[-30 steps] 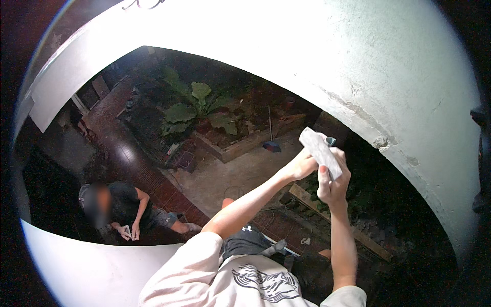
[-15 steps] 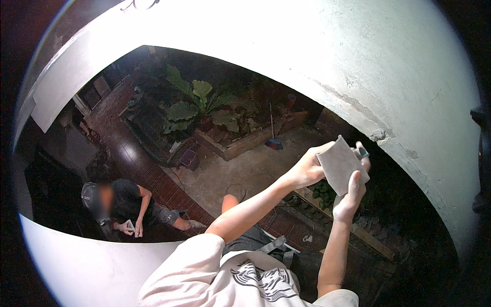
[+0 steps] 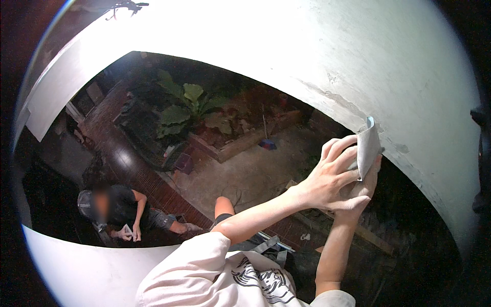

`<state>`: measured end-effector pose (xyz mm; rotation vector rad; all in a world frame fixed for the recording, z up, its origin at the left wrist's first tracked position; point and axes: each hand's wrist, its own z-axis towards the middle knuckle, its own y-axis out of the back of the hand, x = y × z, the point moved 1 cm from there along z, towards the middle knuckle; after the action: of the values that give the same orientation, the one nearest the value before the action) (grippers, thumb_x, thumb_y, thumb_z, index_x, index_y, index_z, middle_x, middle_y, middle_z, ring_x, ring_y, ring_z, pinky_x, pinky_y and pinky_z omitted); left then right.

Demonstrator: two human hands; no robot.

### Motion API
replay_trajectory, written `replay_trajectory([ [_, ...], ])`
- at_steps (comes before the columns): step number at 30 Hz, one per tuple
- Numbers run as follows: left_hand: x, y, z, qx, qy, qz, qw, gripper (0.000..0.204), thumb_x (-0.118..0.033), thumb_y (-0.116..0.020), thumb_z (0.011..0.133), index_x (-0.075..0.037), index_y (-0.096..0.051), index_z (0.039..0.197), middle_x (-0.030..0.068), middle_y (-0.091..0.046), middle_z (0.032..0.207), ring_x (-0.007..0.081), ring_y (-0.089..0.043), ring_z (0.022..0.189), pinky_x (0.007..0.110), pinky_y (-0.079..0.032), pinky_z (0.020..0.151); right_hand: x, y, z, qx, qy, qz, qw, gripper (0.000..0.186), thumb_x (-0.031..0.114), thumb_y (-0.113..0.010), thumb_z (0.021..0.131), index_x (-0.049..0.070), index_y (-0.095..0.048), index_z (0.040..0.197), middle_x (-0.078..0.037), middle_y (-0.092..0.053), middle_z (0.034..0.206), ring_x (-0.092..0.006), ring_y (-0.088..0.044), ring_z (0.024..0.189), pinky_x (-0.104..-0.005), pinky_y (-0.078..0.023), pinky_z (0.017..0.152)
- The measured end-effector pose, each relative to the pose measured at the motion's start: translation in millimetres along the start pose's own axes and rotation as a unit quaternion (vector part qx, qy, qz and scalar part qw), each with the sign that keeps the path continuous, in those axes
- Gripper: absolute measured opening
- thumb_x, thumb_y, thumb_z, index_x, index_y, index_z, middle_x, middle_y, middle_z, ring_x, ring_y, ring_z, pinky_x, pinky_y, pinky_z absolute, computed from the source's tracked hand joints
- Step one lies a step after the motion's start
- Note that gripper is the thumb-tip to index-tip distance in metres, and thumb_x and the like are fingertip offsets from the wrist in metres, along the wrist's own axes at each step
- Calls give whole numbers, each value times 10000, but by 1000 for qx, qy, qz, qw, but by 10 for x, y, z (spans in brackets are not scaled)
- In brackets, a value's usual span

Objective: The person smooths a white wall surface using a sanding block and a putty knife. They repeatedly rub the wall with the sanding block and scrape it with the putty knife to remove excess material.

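While right hand [image 3: 369,185] grips curled grey sheet [image 3: 367,148], left hand [image 3: 335,176] meets sheet's edge; cannot tell if left grips.

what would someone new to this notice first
Probably the bright white wall, curving across the top, with a rough damaged streak along its lower edge at right. Near that streak, the person's left hand and right hand meet at a bent grey sheet. At lower left, another person in dark clothes holds a small pale piece.
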<state>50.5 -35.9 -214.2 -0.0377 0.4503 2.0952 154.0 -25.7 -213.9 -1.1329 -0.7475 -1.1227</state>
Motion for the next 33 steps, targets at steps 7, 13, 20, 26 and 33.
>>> replay_trajectory([
  [7, 162, 33, 298, -16, -92, 19, 995, 445, -365, -710, 802, 37, -646, 981, 220, -469, 1300, 358, -444, 1248, 522, -389, 1000, 53, 9, -82, 72, -118, 144, 980, 619, 449, -333, 1010, 95, -191, 1498, -106, -409, 1408, -172, -408, 1327, -374, -404, 1089],
  [13, 234, 247, 460, -145, -27, -30, 989, 270, -33, -561, 882, 114, -522, 1105, 287, -527, 1144, 400, -575, 979, 455, -485, 808, 230, 8, -64, 194, -19, -164, 967, 477, 375, -390, 1017, 23, -505, 1318, -88, -571, 1095, -96, -524, 784, -253, -437, 691],
  [20, 824, 768, 955, -81, -140, 168, 972, 746, 128, -491, 732, 38, -290, 1444, 214, -222, 1537, 353, -216, 1430, 496, -242, 1160, 586, 293, -11, 196, 244, -252, 916, 340, 198, -427, 999, 18, -613, 1220, -95, -572, 1142, -53, -409, 556, -207, -358, 501],
  [26, 1167, 548, 1005, 1, -79, 233, 969, 649, -222, -599, 893, -47, -329, 1457, 196, -251, 1534, 395, -272, 1399, 499, -236, 1148, 606, 192, -158, 243, 257, -176, 918, 283, 145, -458, 982, 29, -634, 1172, -106, -570, 1168, -65, -456, 604, -187, -370, 500],
  [33, 1667, 644, 932, -106, -123, 266, 950, 577, -183, -499, 932, -144, -312, 1476, 168, -217, 1550, 377, -255, 1407, 573, -250, 1134, 449, 226, -157, 292, 261, -184, 902, 279, 96, -455, 957, 48, -639, 1160, -117, -568, 1171, -73, -488, 646, -180, -399, 504],
])
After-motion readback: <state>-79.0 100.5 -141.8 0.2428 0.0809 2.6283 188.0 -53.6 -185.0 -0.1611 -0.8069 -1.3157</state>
